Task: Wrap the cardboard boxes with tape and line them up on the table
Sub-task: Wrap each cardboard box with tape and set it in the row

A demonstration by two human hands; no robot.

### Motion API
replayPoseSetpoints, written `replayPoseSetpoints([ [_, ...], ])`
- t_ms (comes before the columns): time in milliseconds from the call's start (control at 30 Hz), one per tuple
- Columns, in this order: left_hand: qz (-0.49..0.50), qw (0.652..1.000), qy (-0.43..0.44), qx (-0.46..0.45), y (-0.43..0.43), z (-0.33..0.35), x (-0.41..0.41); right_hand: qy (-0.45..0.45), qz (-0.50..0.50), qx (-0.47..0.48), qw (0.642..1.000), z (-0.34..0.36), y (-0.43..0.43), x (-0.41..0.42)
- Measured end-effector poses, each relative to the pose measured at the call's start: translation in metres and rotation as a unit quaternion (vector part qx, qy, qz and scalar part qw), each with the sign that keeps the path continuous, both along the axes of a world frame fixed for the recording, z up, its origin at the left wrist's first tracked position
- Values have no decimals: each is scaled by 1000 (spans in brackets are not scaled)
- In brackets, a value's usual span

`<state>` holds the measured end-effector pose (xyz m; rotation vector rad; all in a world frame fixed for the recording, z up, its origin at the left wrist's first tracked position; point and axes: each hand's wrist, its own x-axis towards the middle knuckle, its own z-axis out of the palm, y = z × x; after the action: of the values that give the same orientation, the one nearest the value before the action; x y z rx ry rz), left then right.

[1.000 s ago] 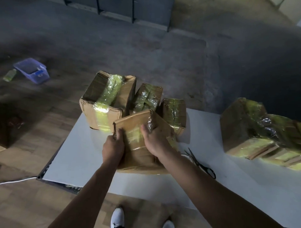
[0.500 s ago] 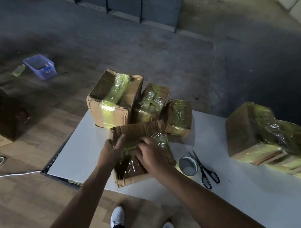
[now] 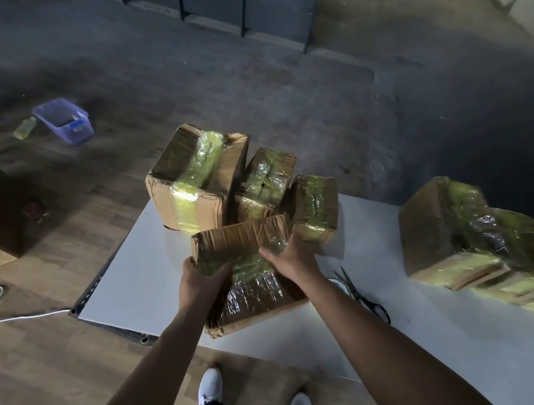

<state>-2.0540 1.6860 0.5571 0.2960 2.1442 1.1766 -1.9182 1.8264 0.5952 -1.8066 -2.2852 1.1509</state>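
Cardboard box [image 3: 230, 238] clasped in my left hand [image 3: 202, 283] and right hand [image 3: 292, 259] — I'd set it flush beside the taped boxes [image 3: 195, 186].

Brown cardboard box [image 3: 230, 237] at centre, banded with glossy yellow-green tape [image 3: 246, 265]; the boxes [image 3: 195, 180] at 12 o'clock carry the same yellow-green stripes. White tabletop [image 3: 135, 279], black scissors [image 3: 366, 300] at 4 o'clock, lilac bin [image 3: 63, 121] at 10 o'clock, white shoes [image 3: 210, 386] at 6 o'clock, floor [image 3: 53, 361] of brown wood-grain planks turning grey at 12 o'clock
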Motion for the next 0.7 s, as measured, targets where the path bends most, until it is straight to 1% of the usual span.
replayPoseSetpoints([
  [67,12,1000,18,-3,1,2,4,-5,-6,20,1000,-4,-3,-3],
  [133,2,999,44,-10,3,3,5,4,-6,39,999,-8,-6,-5],
  [200,-2,998,58,-17,5,3,4,16,1,34,999,-9,-4,-5],
  [267,-4,998,56,-20,3,1,3,27,20,1,999,-8,0,1],
  [333,-3,999,45,-8,0,-2,3,62,44,-51,996,-8,2,14],
  [400,-14,999,38,7,2,-2,-1,111,29,-99,988,-7,-2,25],
  [433,-26,999,35,11,3,-2,-2,121,15,-102,987,-8,-4,28],
  [500,-49,998,31,13,6,-4,-4,114,-1,-77,990,-13,-6,30],
  [567,-71,997,22,20,4,-4,-4,109,8,-64,992,-17,-7,30],
  [633,-106,993,25,34,4,-3,-5,113,18,-67,991,-18,-5,31],
  [700,-119,992,24,37,6,1,-7,105,23,-74,991,-16,-1,33],
])
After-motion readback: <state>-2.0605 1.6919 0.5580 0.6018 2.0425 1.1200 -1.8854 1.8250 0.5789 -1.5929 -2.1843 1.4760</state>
